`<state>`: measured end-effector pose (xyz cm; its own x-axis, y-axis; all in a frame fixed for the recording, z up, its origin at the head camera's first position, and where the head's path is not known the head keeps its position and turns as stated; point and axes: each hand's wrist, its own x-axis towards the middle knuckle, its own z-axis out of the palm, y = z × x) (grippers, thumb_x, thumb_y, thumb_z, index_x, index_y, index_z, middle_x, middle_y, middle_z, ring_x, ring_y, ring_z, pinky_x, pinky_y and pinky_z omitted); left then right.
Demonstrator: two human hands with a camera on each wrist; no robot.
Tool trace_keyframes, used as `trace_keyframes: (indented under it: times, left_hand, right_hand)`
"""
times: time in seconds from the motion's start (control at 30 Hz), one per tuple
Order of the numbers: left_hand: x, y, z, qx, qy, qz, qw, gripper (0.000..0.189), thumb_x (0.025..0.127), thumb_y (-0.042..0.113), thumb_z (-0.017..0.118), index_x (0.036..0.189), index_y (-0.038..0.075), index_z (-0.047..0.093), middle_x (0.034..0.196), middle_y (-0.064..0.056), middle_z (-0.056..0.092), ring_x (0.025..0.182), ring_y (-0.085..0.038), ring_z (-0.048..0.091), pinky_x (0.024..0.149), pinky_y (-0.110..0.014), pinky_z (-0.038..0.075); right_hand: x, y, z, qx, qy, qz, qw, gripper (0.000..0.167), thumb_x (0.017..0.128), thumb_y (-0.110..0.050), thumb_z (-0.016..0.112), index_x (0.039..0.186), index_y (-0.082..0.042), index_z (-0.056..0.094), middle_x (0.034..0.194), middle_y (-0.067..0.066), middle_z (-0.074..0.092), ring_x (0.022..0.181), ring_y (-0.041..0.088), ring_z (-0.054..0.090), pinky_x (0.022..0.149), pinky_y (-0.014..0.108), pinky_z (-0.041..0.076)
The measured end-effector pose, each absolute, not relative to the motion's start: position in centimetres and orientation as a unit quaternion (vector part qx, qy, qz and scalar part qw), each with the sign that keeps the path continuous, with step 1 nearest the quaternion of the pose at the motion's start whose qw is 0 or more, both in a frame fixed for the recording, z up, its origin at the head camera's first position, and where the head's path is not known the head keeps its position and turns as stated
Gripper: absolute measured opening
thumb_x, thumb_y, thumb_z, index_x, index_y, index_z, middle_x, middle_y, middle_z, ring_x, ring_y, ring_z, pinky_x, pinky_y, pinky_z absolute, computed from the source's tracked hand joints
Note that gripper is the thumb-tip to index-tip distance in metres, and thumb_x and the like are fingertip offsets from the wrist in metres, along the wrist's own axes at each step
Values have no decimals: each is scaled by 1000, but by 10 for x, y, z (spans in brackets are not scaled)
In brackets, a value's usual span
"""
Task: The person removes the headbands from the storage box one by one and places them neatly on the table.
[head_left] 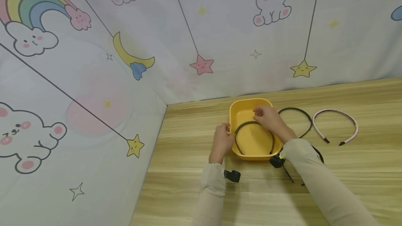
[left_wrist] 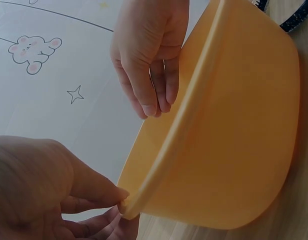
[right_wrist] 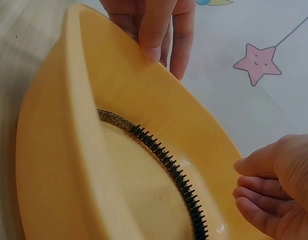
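Observation:
A yellow plastic basin (head_left: 255, 158) stands on the wooden table. Inside lies a dark headband (right_wrist: 169, 162) with comb-like teeth, its arch toward the back in the head view. My left hand (head_left: 222, 140) pinches the basin's left rim between thumb and fingers, as the left wrist view shows. Over the basin's right side hangs my right hand (head_left: 272, 119), fingers loosely bent, nothing between them. In the right wrist view its fingertips are near the far wall, apart from the headband.
Right of the basin lie a thin black headband (head_left: 295, 108) and a pink headband (head_left: 335, 111) with dark tips. Another dark headband (head_left: 319, 153) is partly hidden under the right forearm. A wall cloth (head_left: 226, 79) with cartoon prints borders the table (head_left: 176, 184) behind and at left.

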<state>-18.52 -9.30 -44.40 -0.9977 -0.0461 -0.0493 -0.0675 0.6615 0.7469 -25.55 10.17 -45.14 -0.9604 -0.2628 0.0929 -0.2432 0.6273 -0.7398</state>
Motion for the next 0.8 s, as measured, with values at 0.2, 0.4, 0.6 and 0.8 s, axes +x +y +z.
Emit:
trace_keyframes:
  times: [0.2,0.4,0.6,0.8]
  left_hand:
    - [-186,-92,-444,-34,910,413,16,43,89,-1,50,131,-2,52,115,-15,55,100,-24,56,79,-32,52]
    - [-185,-92,-443,-39,912,409,16,42,89,-1,50,131,-1,53,115,-15,55,100,-24,56,79,-32,51]
    - [-185,-92,-443,-38,910,411,23,43,88,-2,49,131,-1,52,114,-13,55,100,-23,55,81,-32,51]
    - [-184,-92,-442,-40,909,414,23,44,88,-3,48,132,-1,52,113,-12,54,97,-21,54,80,-31,50]
  right_hand:
    - [-258,99,-450,-138,902,-409,22,32,92,-9,58,118,10,59,111,26,64,103,38,60,90,48,49]
    - [-262,96,-451,-136,906,-401,25,32,92,-10,58,118,9,59,111,26,64,103,37,61,89,47,49]
    - [-265,94,-451,-123,911,-392,42,34,93,-13,57,120,7,59,111,24,64,104,36,60,88,47,49]
    - [-269,92,-453,-122,912,-388,56,33,94,-13,56,120,8,58,112,24,63,103,36,59,87,46,49]
